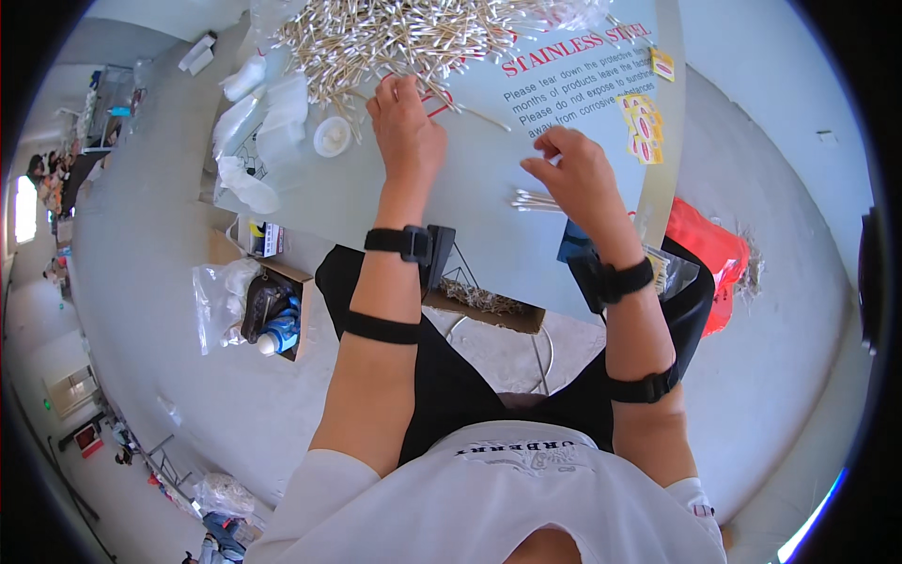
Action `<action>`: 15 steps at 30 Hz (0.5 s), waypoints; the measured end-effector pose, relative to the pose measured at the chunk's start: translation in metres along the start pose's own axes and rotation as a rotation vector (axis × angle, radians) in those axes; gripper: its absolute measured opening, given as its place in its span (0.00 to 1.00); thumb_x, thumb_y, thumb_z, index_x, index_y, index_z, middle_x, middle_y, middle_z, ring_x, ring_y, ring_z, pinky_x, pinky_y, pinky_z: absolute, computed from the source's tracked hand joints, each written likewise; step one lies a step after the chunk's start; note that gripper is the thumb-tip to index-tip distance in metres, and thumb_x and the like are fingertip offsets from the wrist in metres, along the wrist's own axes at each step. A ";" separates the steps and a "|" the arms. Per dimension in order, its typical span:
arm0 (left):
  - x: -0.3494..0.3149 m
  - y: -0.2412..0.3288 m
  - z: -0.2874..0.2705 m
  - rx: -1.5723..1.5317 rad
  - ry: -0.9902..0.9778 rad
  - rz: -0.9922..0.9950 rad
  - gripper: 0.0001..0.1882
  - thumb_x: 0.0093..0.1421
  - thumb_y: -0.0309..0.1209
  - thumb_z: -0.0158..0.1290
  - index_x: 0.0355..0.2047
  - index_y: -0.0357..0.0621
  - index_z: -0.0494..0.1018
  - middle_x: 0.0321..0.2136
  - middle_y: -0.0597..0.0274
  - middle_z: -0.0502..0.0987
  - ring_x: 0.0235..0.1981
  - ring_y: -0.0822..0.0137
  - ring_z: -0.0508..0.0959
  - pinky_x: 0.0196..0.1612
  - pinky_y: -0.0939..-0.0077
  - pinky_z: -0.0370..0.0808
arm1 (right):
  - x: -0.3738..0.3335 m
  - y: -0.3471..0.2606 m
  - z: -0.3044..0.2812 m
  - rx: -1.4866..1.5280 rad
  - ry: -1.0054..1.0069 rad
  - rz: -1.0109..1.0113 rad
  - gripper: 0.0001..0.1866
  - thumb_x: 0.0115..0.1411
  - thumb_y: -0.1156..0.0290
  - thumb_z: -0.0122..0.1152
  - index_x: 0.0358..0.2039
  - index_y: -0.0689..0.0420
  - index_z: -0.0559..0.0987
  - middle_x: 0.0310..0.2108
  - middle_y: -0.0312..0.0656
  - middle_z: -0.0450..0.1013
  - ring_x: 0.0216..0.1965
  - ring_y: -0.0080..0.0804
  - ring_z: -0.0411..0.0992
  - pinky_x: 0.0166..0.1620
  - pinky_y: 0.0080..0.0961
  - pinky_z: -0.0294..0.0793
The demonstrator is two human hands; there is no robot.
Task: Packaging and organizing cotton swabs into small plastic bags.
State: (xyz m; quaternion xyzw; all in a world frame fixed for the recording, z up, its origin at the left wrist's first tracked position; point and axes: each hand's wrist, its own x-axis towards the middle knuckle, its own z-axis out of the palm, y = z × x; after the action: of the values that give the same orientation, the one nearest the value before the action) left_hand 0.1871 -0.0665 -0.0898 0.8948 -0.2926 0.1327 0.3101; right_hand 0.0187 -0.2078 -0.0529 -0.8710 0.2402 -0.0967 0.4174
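Note:
A large heap of cotton swabs (376, 42) with pale sticks and white tips covers the far part of the table. My left hand (409, 132) is at its near edge, fingers bent down and drawn together among the swabs; what they grip is hidden. To the right, my right hand (578, 179) hovers with curled fingers and a gap between thumb and forefinger; I see nothing between them. Just beside its thumb side lies a small bundle of cotton swabs (536, 200), partly covered by the hand. A round white container (333, 137) stands left of my left hand.
Clear plastic bags (282, 117) lie on the table's left side. Yellow-and-white labels (643, 127) lie near the right edge. Below are an open box of swabs (489, 305), a carton of belongings (282, 310) and a red bag (709, 263).

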 end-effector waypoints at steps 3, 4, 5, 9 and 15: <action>0.017 -0.004 0.002 0.180 -0.074 -0.056 0.21 0.49 0.17 0.52 0.45 0.42 0.73 0.47 0.50 0.69 0.50 0.47 0.67 0.53 0.56 0.67 | 0.034 -0.014 0.025 -0.059 0.052 -0.122 0.17 0.50 0.63 0.68 0.33 0.62 0.77 0.31 0.51 0.74 0.35 0.50 0.74 0.40 0.39 0.74; 0.020 -0.008 0.002 0.187 -0.071 -0.056 0.21 0.49 0.17 0.52 0.45 0.42 0.73 0.47 0.50 0.69 0.50 0.47 0.67 0.53 0.56 0.67 | 0.043 -0.025 0.034 -0.105 0.084 -0.114 0.17 0.50 0.62 0.68 0.34 0.61 0.78 0.33 0.51 0.74 0.37 0.50 0.74 0.41 0.39 0.75; 0.021 -0.013 0.003 0.149 -0.073 -0.072 0.19 0.49 0.18 0.52 0.43 0.42 0.74 0.46 0.51 0.70 0.49 0.47 0.68 0.52 0.57 0.68 | 0.052 -0.035 0.043 -0.150 0.114 -0.106 0.17 0.50 0.62 0.68 0.35 0.61 0.78 0.35 0.51 0.74 0.38 0.51 0.74 0.42 0.39 0.75; 0.022 -0.019 0.011 0.099 -0.025 -0.009 0.11 0.49 0.20 0.55 0.35 0.42 0.76 0.41 0.55 0.72 0.45 0.49 0.70 0.47 0.57 0.70 | 0.083 -0.039 0.081 -0.291 0.185 -0.176 0.16 0.50 0.63 0.67 0.35 0.60 0.78 0.39 0.50 0.74 0.41 0.50 0.74 0.42 0.40 0.76; 0.017 -0.022 0.009 0.014 0.042 0.040 0.10 0.47 0.20 0.59 0.30 0.44 0.74 0.37 0.57 0.72 0.42 0.51 0.71 0.44 0.58 0.70 | 0.097 -0.029 0.075 -0.074 0.092 0.011 0.08 0.50 0.67 0.60 0.28 0.58 0.81 0.34 0.49 0.76 0.37 0.47 0.76 0.40 0.40 0.76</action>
State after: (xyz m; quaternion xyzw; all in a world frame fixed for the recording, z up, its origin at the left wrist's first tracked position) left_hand 0.2145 -0.0663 -0.1001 0.8879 -0.3029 0.1596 0.3072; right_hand 0.1395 -0.1898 -0.0808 -0.8791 0.2675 -0.1252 0.3741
